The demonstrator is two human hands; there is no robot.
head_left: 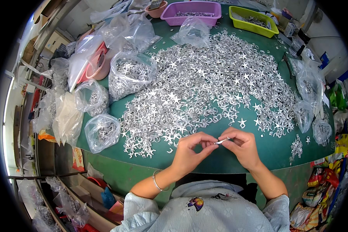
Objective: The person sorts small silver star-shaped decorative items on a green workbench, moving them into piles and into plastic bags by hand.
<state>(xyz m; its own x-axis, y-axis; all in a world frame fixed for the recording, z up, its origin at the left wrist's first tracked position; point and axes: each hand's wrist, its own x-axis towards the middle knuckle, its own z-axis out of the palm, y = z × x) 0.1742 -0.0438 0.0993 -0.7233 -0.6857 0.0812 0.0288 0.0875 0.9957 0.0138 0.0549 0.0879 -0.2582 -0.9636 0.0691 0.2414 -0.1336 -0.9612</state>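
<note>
Between my two hands, near the table's front edge, is a small shiny silver metal piece [219, 142], slightly curved; its exact kind is too small to tell. My left hand [192, 150] pinches one end between thumb and fingertips. The other end is in the pinch of my right hand [241, 147], thumb below and fingers curled above. Just beyond them spreads a wide pile of silver metal pieces [205, 81], many star-shaped and others curved like open rings. One loose star piece [242, 123] lies just past my right hand.
On the green table [236, 164], clear plastic bags of silver pieces [129, 75] stand at the left, and more bags [305, 87] at the right. A purple basin [191, 7] and a yellow-green basin [255, 25] sit at the back. A small heap [296, 147] lies front right.
</note>
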